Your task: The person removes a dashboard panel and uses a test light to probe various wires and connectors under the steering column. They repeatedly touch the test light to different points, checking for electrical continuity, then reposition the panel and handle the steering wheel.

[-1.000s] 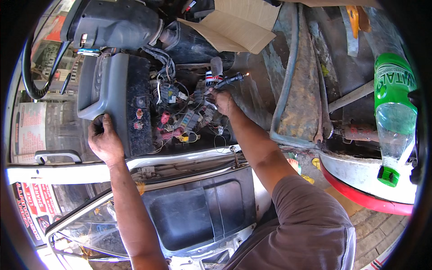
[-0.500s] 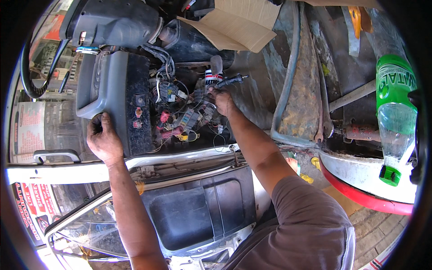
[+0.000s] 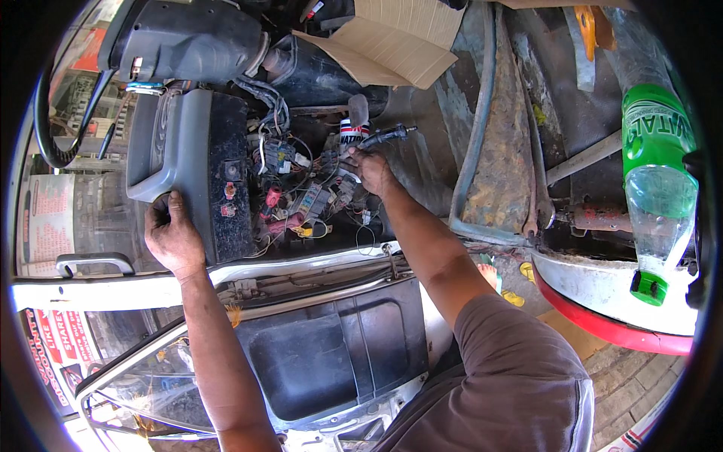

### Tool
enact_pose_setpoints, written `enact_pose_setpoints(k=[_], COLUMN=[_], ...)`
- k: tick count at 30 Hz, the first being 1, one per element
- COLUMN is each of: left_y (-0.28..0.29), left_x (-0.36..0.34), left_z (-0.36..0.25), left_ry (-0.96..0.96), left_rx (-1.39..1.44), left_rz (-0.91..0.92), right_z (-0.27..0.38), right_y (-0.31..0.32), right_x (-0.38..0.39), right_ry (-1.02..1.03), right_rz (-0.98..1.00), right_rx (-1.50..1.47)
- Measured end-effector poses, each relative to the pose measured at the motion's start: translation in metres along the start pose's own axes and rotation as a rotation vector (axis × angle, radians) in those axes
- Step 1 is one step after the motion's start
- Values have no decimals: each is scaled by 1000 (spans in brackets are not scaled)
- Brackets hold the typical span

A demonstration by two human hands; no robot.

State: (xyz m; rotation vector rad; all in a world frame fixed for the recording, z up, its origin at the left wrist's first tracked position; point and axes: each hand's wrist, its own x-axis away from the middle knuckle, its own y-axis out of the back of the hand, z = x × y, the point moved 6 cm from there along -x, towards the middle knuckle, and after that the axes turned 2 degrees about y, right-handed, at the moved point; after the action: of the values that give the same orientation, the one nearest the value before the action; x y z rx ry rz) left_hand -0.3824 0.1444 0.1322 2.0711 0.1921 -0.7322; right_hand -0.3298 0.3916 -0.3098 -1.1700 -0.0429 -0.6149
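Here's the left hand (image 3: 175, 233) against the lower edge of the grey dashboard trim (image 3: 190, 147), thumb laid up its face; that contact probably steadies the panel or the reaching body, though I can't tell whether the hidden fingers are clamped on it. Over to the right hand (image 3: 369, 170), deep among the exposed wiring, fingers drawn close together right where the near end of a black cylindrical tool (image 3: 388, 135) meets them; whether they're gripping it or a wire, I can't tell. The tool slants up and away, metal tip clear of the harness, an angle that likely keeps that end from snagging. A striped can (image 3: 352, 134) stands just behind the fingers. Nearer the door, the fuse block (image 3: 313, 202) sits among loose leads beside a red connector (image 3: 273, 197), all within easy reach because the cavity lies open. Beyond, an unfolded cardboard piece (image 3: 403, 45) rests near the steering column shroud (image 3: 188, 41), well apart from both hands.
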Motion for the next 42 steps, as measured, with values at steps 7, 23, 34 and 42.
enact_pose_setpoints(k=[7,23,34,42], left_y=[0,1,0,1], left_x=[0,1,3,3], left_z=[2,0,2,-2], left_ry=[-4,6,24,30], left_rx=[7,14,35,15], left_rz=[-11,-14,-1,-8], right_z=[-1,0,5,6], right_y=[2,3,-3,-5], right_x=[0,2,2,0], right_ry=[15,7,34,40], right_rz=[40,24,26,31], right_rx=[-11,-32,36,35])
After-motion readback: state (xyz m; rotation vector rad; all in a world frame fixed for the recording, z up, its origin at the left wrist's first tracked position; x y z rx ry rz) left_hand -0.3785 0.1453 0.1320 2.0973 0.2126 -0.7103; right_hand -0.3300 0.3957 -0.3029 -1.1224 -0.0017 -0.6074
